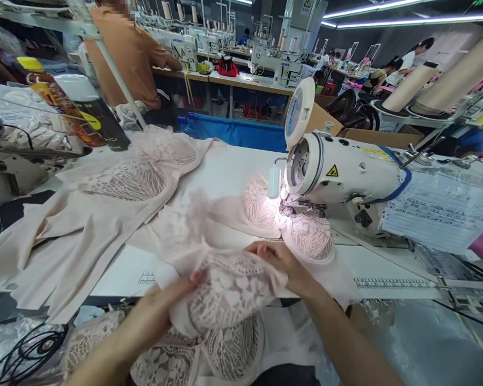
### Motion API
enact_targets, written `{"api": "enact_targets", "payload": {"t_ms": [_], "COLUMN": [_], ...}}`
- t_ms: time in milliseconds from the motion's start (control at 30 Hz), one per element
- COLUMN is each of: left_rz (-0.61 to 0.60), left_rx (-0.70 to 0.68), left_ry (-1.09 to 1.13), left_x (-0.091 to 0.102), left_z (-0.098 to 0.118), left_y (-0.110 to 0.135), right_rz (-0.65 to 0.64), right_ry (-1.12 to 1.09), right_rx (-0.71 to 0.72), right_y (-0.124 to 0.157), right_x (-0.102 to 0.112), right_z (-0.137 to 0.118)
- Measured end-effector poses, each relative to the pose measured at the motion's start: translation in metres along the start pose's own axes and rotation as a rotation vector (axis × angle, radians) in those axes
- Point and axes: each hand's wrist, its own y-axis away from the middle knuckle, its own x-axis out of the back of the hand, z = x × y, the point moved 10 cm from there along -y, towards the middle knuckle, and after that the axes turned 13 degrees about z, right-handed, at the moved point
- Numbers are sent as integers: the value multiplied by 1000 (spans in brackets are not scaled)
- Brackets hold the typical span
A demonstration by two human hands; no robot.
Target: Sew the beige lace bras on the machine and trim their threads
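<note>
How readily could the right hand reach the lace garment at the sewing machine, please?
Probably yes: the right hand is close beside that lace garment with nothing visibly between, though it seems busy holding another lace piece.

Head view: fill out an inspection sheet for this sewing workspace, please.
Surface: white sewing table, ruler scale along the front edge.
Job's things: lace bra in hand; another lace bra at the lit sewing machine; more bra pieces at left.
Clutter: yellow-capped bottle, white-capped dark can.
Hands: left hand, blurred, and right hand both hold the lace bra.
Cables: black cable coiled at lower left.
Surroundings: brown-shirted worker, background sewing machines.
</note>
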Motion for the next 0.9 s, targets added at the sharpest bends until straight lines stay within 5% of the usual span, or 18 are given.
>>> {"api": "enact_targets", "payload": {"t_ms": [67,167,233,300,400,467,567,700,900], "left_rz": [33,-56,-252,-311,-41,-65,-452,-714,-991], "left_rx": [59,-129,-309,-463,-746,-1023,-1308,-1321,-1041], "left_ry": [-48,-272,-438,-493,-513,-620,-827,-880,-732], "left_x": [-10,-21,-32,-30,-21,-50,-110,-121,-103], "left_z": [-36,-43,-31,-10,42,67,65,66,51], "left_y": [20,41,55,61,57,65,77,77,104], "right_rz": [-80,-26,104,232,294,283,216,106,-64], "right_ry": [98,280,466,611,643,636,646,550,374], "right_rx": [13,15,93,197,300,385,465,448,406], "right_y": [24,57,75,91,108,116,128,142,147], "right_x": [-12,-8,6,19,21,15,6,3,-4], "right_z": [-5,-1,-3,-9,-11,-15,-21,-28,-34]}}
